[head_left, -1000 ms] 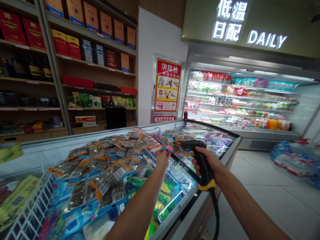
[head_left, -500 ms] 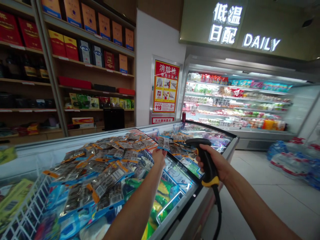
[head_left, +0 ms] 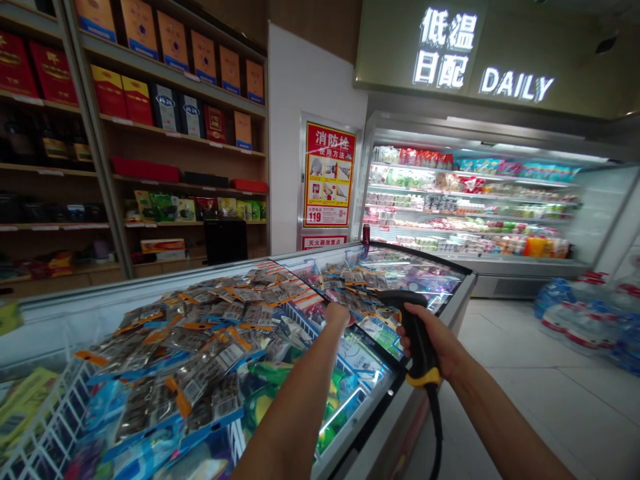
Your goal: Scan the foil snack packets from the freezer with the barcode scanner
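My right hand (head_left: 434, 337) is wrapped around the handle of a black and yellow barcode scanner (head_left: 419, 347). The scanner's head points left, over the freezer's glass lid, and its cable hangs down. My left hand (head_left: 338, 313) reaches to the dark edge of the sliding lid; its fingers are mostly hidden behind the hand. Just beyond it lie several small packets (head_left: 356, 276) with orange and blue edges. To its left spreads a large heap of similar packets (head_left: 200, 320), their contents dark.
The chest freezer (head_left: 395, 393) holds white wire baskets (head_left: 45, 427) and green and yellow bags (head_left: 267, 393). A red can (head_left: 367, 232) stands at its far edge. Bottled water packs (head_left: 577, 313) sit on the floor to the right. Shelves (head_left: 175, 127) and a lit chiller (head_left: 470, 200) stand behind.
My left hand has moved right and lower; the packet it held up is no longer visible in it. The scanner has dropped slightly, still in my right hand.
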`<state>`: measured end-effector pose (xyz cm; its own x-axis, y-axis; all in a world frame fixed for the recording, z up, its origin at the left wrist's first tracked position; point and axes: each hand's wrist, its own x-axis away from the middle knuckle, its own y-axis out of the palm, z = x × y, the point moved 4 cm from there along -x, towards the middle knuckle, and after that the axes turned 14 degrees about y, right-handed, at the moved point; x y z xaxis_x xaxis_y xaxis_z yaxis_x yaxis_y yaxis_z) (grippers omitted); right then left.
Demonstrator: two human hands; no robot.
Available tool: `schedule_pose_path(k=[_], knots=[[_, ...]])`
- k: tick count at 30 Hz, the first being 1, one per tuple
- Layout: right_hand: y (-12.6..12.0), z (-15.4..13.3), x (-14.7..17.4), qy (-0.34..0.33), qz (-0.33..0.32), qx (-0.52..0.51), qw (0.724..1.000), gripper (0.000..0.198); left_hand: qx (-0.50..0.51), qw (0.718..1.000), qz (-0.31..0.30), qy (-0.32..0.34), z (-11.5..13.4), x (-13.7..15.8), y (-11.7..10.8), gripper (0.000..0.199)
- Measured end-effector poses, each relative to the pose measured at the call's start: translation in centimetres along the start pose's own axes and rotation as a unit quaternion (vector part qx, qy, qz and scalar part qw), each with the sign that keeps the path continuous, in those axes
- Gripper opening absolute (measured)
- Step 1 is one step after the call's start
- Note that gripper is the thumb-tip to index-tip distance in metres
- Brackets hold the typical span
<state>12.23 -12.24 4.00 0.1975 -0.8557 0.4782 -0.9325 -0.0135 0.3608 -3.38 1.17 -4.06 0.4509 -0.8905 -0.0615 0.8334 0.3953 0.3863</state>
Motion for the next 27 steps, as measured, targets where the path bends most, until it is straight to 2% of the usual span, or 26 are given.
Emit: schedule_pose_path(k=[3, 5, 8, 11, 14, 17, 19, 22, 27], knots=[[0.1, 0.1, 0.2, -0.002, 0.004, 0.003, 1.000, 0.021, -0.129, 0.991, -0.038, -0.021, 0.3, 0.3, 0.5, 0.036], [0.2, 0.3, 0.4, -0.003, 0.003, 0.006, 1.000, 0.021, -0.184, 0.981, -0.054, 0.000, 1.2, 0.7, 0.3, 0.040], [0.7, 0.6, 0.5, -0.002, -0.009, 0.008, 1.000, 0.021, -0.276, 0.954, -0.082, 0.088, 3.4, 1.2, -0.6, 0.040], [1.3, 1.1, 0.4, 0.004, -0.020, 0.011, 1.000, 0.021, -0.358, 0.915, -0.085, 0.166, 5.8, 0.9, -2.8, 0.034], [1.9, 1.5, 0.2, 0.004, -0.028, 0.011, 1.000, 0.021, -0.392, 0.879, -0.063, 0.262, 8.1, -0.2, -5.5, 0.021], [2.1, 1.9, 0.0, 0.009, -0.026, 0.012, 1.000, 0.020, -0.396, 0.853, -0.067, 0.332, 8.8, -1.8, -7.5, 0.015], [2.0, 2.0, 0.0, 0.010, -0.025, 0.009, 1.000, 0.020, -0.399, 0.851, -0.074, 0.333, 8.3, -2.8, -8.4, 0.016], [1.6, 2.0, -0.1, 0.003, -0.018, 0.005, 1.000, 0.020, -0.403, 0.859, -0.092, 0.301, 7.0, -3.9, -9.0, 0.017], [1.4, 1.9, -0.5, 0.002, -0.022, 0.006, 1.000, 0.021, -0.420, 0.863, -0.117, 0.254, 6.9, -3.5, -8.7, 0.022]])
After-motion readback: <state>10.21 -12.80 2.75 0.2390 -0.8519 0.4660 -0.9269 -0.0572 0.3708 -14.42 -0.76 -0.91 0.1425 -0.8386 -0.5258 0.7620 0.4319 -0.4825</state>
